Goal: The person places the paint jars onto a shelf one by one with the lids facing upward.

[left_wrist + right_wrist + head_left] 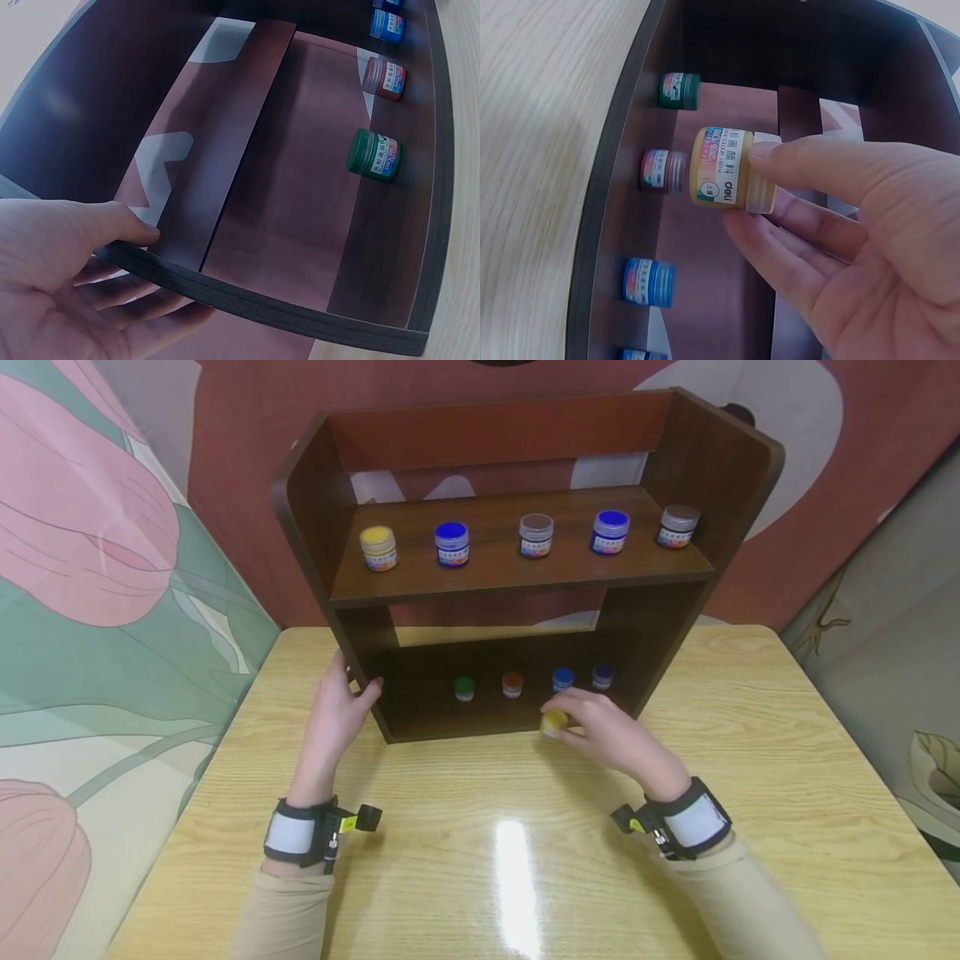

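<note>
Between the thumb and fingers of my right hand (611,735) is a small yellow paint jar (553,723), pinched by its lid end in front of the lower shelf. The right wrist view shows its printed label and pale lid. My left hand (333,714) grips the left side panel of a dark brown two-tier shelf unit (517,581), thumb inside and fingers outside. Behind the held jar, the lower shelf carries a green jar (464,688), a reddish-brown jar (512,684), a blue jar (562,680) and a dark purple-blue jar (602,675).
Several jars line the upper shelf, among them a yellow jar (378,548) at left, a brown-lidded jar (536,536) mid-row and a grey-brown jar (678,527) at right. The unit stands on a light wooden table (420,860) against a patterned curtain (247,485).
</note>
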A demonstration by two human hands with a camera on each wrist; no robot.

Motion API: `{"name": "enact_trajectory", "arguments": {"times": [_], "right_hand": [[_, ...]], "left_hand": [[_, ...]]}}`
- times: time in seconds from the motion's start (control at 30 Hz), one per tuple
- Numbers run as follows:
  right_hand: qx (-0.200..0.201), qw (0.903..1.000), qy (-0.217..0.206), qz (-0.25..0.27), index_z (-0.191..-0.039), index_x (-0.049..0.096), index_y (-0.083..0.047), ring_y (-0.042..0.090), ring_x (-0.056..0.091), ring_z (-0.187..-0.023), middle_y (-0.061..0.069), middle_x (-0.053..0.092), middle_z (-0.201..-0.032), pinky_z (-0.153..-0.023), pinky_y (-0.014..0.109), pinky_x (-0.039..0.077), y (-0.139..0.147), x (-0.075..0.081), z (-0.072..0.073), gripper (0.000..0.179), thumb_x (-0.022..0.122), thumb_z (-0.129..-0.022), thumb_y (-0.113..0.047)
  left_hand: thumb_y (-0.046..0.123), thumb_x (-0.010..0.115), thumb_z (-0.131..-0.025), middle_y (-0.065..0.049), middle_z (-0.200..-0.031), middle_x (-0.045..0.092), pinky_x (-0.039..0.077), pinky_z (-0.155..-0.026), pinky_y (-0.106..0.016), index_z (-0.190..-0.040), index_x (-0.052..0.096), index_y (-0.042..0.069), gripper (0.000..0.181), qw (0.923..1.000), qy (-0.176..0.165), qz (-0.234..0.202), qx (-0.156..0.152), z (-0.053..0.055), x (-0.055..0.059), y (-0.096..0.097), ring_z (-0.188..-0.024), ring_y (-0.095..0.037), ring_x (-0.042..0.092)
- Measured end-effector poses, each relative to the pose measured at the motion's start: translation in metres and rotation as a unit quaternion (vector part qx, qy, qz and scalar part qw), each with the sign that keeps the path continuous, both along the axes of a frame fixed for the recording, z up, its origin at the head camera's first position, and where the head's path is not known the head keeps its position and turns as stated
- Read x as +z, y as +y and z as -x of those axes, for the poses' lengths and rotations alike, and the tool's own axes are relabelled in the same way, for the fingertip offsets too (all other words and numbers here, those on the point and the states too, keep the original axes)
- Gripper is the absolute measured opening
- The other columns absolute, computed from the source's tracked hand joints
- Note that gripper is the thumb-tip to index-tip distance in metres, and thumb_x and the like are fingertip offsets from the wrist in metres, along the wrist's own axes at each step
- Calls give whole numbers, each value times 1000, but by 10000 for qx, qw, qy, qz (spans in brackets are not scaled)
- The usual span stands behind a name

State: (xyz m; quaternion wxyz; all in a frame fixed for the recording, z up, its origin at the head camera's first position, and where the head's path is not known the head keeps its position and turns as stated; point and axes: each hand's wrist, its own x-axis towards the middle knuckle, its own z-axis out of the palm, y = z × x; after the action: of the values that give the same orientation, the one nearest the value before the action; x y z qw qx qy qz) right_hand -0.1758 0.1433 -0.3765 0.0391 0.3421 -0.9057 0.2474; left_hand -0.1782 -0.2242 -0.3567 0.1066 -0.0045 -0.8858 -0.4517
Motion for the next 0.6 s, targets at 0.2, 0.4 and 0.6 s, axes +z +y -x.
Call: {"name": "enact_trajectory", "arguments": {"times": [0.2,0.4,0.6], "right_hand": [[-22,9999,-63,78,-117,68,-1,24,69,-101,14,70,-116,-81,33,62,-10,3,5,31,75,-87,-4],[53,9996,28,261,-118,68,0,25,70,-98,15,70,-116,-81,32,63,-19,3,10,31,72,-88,-1],[82,9994,20,333,-122,68,-2,23,71,-96,15,68,-122,-80,29,62,-27,3,14,34,69,-89,1]], "left_hand": [[13,60,-97,-23,-149,46,51,-102,-57,-148,34,4,57,10000,-3,-7,10,0,0,1,-140,-44,45],[11,60,-97,-23,-150,45,50,-102,-58,-148,33,4,58,10000,-7,-39,-18,0,0,1,-141,-44,44],[12,60,-98,-23,-149,46,51,-102,-58,-148,34,4,57,10000,1,-33,-17,0,0,1,-140,-44,44]]}}
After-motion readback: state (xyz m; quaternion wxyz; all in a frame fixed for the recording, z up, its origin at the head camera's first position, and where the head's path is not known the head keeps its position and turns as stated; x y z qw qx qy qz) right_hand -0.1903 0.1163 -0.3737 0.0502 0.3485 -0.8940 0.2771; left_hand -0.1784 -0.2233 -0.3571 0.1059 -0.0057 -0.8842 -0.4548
